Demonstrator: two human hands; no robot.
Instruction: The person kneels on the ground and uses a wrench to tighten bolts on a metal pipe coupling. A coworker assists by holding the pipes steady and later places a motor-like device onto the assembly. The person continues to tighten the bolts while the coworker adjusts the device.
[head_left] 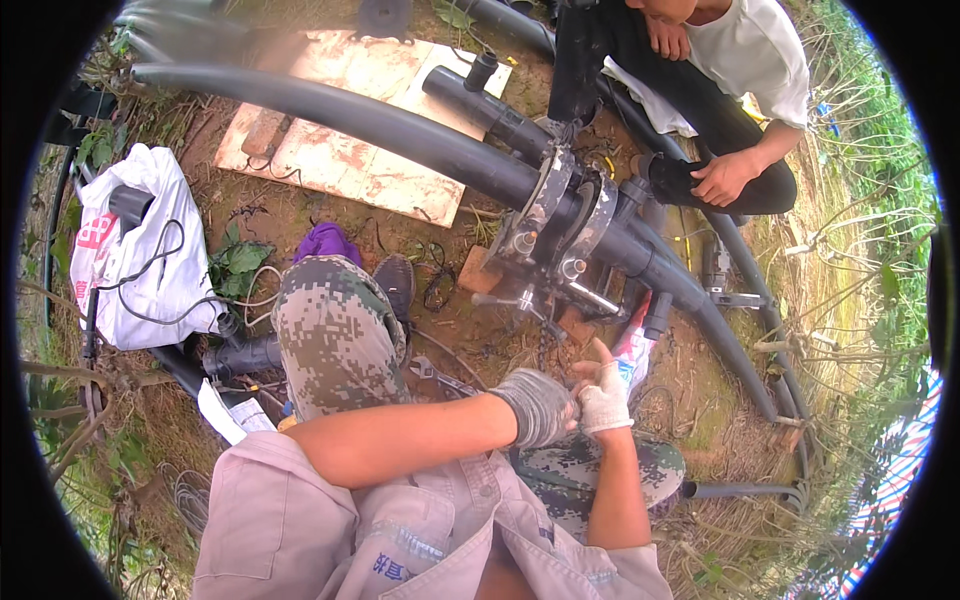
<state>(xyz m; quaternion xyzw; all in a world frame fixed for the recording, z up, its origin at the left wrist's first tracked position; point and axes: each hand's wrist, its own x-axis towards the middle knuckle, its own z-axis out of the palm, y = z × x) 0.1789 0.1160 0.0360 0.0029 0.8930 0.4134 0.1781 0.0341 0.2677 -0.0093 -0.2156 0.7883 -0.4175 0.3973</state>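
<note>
Now — left hand (pixel 537 405) in grey knit glove grips right hand (pixel 605 398) | white glove, fingers part-bare | black pipe (pixel 400 130) smooth, round

Pipe-laying clutter on bare earth

A long black pipe (pixel 360 115) runs across the ground into a metal clamp frame (pixel 560 215), with a shorter black pipe piece (pixel 480 105) lying beside it on a pale, mud-stained board (pixel 340 160). A white plastic bag (pixel 150 260) with a black cable draped over it sits at the left, near green leaves (pixel 238 265). A co-worker in a white shirt (pixel 760 55) crouches at the far side, one bare hand (pixel 722 178) near the pipe.
</note>
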